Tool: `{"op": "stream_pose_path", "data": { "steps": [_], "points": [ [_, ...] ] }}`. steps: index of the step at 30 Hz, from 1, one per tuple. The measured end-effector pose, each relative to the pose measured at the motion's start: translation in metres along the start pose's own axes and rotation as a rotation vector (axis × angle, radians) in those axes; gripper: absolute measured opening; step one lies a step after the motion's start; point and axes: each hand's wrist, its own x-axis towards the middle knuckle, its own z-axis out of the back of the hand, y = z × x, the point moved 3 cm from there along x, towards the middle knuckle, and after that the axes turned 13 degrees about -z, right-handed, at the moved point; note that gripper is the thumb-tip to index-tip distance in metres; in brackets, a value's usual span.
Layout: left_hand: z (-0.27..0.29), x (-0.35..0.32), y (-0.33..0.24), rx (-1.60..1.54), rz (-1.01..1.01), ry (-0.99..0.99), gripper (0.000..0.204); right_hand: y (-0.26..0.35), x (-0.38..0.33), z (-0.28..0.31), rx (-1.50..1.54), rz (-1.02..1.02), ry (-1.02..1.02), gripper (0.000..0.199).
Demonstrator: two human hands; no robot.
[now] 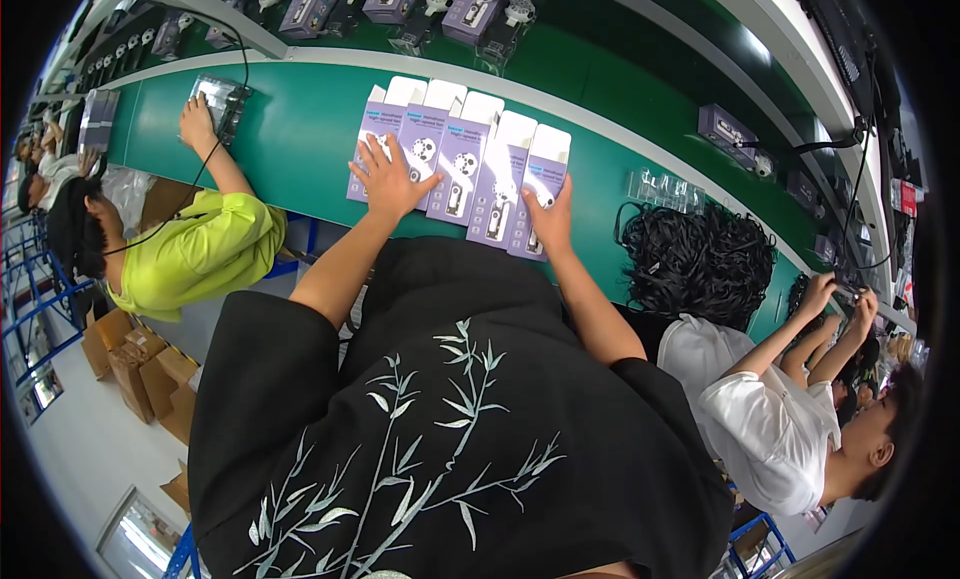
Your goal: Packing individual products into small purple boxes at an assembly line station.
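Observation:
Several purple-and-white cardboard boxes [459, 169] with white top flaps raised lie side by side on the green table, each printed with a picture of a small handheld fan. My left hand [393, 176] rests on the leftmost boxes with its fingers spread. At the other end of the row, my right hand [550, 215] lies against the rightmost box [541, 169], thumb on its front and fingers along its right side. Both hands are open, touching the boxes without gripping one. Part of the left boxes is hidden under my left hand.
Right of the boxes sit a heap of black straps [700, 264] and clear plastic trays [664, 191]. A shelf [600, 79] beyond the table holds more purple boxes and fans. A person in yellow-green [215, 239] works at left, touching a clear pack; one in white [770, 429] sits at right.

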Motion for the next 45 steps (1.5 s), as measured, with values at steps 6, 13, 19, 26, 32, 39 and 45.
{"op": "stream_pose_path", "data": {
  "steps": [6,13,19,26,32,39,45],
  "points": [
    [-0.001,-0.006,-0.005,-0.018,0.001,-0.040,0.120,0.008,0.001,0.006,0.019,0.014,0.005,0.101],
    [-0.005,-0.010,-0.012,-0.024,-0.026,-0.033,0.118,0.025,-0.007,0.000,-0.423,0.110,-0.184,0.113],
    [-0.004,-0.005,-0.017,-0.021,-0.016,-0.013,0.117,0.022,0.002,-0.005,-0.384,0.044,-0.155,0.114],
    [-0.008,0.013,-0.023,-0.068,-0.204,-0.216,0.106,0.038,0.045,0.018,-0.280,0.407,-0.189,0.067],
    [0.017,0.113,-0.076,-0.074,-0.340,-0.383,0.078,0.134,0.191,0.049,-0.095,0.835,-0.145,0.019],
    [0.051,0.268,-0.141,0.038,-0.644,-0.403,0.061,0.148,0.381,-0.016,-0.651,0.971,-0.272,0.028],
    [0.017,0.419,-0.129,-0.669,0.267,0.863,0.037,0.235,0.281,0.030,-0.845,0.577,-0.039,0.047]
  ]
}}
